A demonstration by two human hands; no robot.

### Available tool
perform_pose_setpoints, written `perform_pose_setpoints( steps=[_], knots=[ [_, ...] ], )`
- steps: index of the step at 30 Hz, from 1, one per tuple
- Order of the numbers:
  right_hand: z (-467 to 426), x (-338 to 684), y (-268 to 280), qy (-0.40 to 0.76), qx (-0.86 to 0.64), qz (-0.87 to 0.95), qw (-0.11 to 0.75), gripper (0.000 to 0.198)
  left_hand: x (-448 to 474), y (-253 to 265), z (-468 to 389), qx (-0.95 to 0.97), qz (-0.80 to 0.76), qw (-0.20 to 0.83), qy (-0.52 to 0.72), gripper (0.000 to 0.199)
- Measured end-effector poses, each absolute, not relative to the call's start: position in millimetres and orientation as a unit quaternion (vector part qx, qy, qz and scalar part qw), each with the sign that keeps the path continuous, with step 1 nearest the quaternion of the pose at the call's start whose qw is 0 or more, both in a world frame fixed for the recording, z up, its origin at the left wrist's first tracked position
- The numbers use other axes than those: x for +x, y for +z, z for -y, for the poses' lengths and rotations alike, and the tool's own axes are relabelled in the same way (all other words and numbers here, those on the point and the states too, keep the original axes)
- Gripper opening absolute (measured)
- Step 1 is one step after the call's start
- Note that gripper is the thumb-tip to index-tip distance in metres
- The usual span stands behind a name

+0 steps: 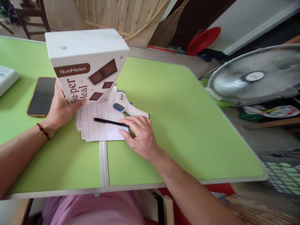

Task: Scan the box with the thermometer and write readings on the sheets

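Observation:
My left hand (pixel 61 107) grips the lower left edge of a white box (pixel 87 53) printed "NutriMotion" and "Su-per Meal", tilted above the papers. In my right hand (pixel 140 136), thumb and fingers pinch one end of a black pen (pixel 110 122), which lies across the handwritten sheets (pixel 98 132). Just beyond that hand is a white and blue infrared thermometer (pixel 127 104), its handle partly behind my fingers. A dark phone in a brown-edged case (pixel 41 97) lies left of the box, partly covered by my left hand.
The green folding table (pixel 187 140) has a metal seam (pixel 104 165) down its middle. A white object (pixel 8 78) sits at the left edge. Beyond the right side stand a large fan (pixel 255 75) and a red stool or basin (pixel 203 40). A wooden chair (pixel 32 17) is behind.

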State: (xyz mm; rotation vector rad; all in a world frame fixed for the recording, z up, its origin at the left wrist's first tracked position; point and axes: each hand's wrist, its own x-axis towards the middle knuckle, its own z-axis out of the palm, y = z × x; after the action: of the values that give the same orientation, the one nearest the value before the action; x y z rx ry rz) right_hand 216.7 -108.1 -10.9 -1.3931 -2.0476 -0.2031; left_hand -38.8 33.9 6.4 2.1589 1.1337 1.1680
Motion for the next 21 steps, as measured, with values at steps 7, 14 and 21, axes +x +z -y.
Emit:
perform_pose_setpoints(
  steps=[7, 14, 21],
  knots=[
    [109.9, 216.6, -13.4, -0.050, -0.502, 0.803, 0.316, 0.013, -28.8, 21.1, -9.8, 0.727, -0.398, 0.289, 0.479, 0.062],
    [104.1, 226.7, -7.9, -0.055, -0.539, 0.753, 0.373, 0.012, -22.6, 25.0, -3.0, 0.768, -0.322, 0.334, 0.441, 0.039],
    [76.0, 258.2, -17.3, 0.009, -0.709, 0.664, 0.236, 0.049, -25.1, 11.0, -11.3, 0.800, -0.310, 0.285, 0.428, 0.050]
  ],
)
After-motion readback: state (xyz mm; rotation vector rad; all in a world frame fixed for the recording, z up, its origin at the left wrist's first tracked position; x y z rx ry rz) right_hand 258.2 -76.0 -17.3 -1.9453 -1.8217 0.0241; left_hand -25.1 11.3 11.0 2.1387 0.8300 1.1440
